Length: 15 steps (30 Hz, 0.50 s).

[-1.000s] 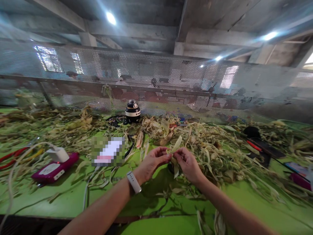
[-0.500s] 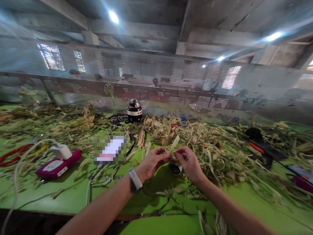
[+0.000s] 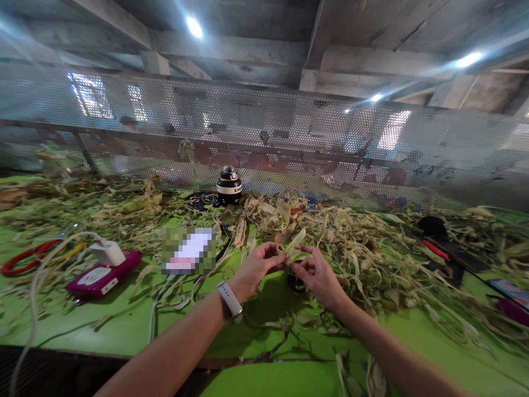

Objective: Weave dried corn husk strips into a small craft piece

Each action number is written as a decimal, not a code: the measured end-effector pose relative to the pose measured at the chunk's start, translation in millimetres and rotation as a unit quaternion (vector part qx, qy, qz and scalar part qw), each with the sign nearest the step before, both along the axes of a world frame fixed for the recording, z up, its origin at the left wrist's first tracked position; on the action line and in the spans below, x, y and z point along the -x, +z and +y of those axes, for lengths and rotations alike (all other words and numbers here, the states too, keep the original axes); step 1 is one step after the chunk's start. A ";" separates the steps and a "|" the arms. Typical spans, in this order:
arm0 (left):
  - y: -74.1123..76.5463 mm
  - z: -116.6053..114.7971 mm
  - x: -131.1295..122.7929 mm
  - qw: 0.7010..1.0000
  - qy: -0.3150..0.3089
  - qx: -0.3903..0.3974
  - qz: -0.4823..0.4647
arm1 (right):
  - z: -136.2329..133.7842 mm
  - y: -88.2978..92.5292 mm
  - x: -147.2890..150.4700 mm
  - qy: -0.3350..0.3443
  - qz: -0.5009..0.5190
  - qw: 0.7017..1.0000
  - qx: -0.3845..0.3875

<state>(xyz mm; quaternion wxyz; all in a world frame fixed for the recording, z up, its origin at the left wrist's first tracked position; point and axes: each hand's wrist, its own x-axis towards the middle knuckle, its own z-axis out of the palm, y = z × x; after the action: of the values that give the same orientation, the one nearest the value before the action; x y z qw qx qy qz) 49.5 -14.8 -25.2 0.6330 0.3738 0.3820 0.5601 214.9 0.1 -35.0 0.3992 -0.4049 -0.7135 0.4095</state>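
Both hands meet over the green table (image 3: 173, 325), pinching one pale yellow-green strip of dried husk (image 3: 296, 240). My left hand (image 3: 257, 271), with a light band on its wrist, grips the strip between thumb and fingers. From the other side my right hand (image 3: 316, 277) pinches it close to the left fingertips. The strip's wide end sticks up above the fingers, and its lower part is hidden by them. A small dark round object (image 3: 296, 283) lies beneath the hands, mostly covered.
Loose dried husks (image 3: 372, 259) spread behind and right of my hands. To the left are a magenta power strip (image 3: 103, 278) with a white charger (image 3: 108, 252), red-handled scissors (image 3: 31, 257) and a blurred phone (image 3: 189, 251). A black jar (image 3: 229, 187) stands near the perforated metal screen (image 3: 264, 132).
My right hand has shifted slightly down and its fingers have regripped along the strip. The left hand stays nearly in place. The whole view has moved a little.
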 end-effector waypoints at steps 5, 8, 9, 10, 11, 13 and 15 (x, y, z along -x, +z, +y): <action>-1.4 2.0 1.8 0.998 0.023 -0.046 0.040 | -2.5 2.8 -4.5 -0.058 -0.121 0.969 -0.209; 0.3 1.2 1.4 0.995 0.026 -0.071 0.070 | -4.5 3.3 -5.7 -0.049 -0.187 0.932 -0.308; 0.7 1.0 1.1 0.993 0.024 -0.076 0.082 | -5.3 3.5 -5.5 -0.043 -0.202 0.922 -0.329; 0.9 0.9 0.9 0.992 0.023 -0.082 0.093 | -6.3 3.7 -5.1 -0.039 -0.215 0.914 -0.342; 0.6 1.0 0.7 0.991 0.024 -0.086 0.104 | -7.3 3.8 -4.5 -0.033 -0.229 0.907 -0.351; -1.1 1.8 0.7 0.987 0.031 -0.097 0.127 | -9.5 3.8 -2.9 -0.019 -0.254 0.895 -0.367; -3.7 2.8 1.4 0.981 0.035 -0.114 0.152 | -11.2 3.9 -1.4 -0.013 -0.283 0.876 -0.391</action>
<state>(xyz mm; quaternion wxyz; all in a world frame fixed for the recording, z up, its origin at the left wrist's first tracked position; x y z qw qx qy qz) 48.1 -12.0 -28.9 0.5006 0.5106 0.4206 0.5584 216.3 -11.1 -31.1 0.3115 -0.3238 -0.8925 -0.0404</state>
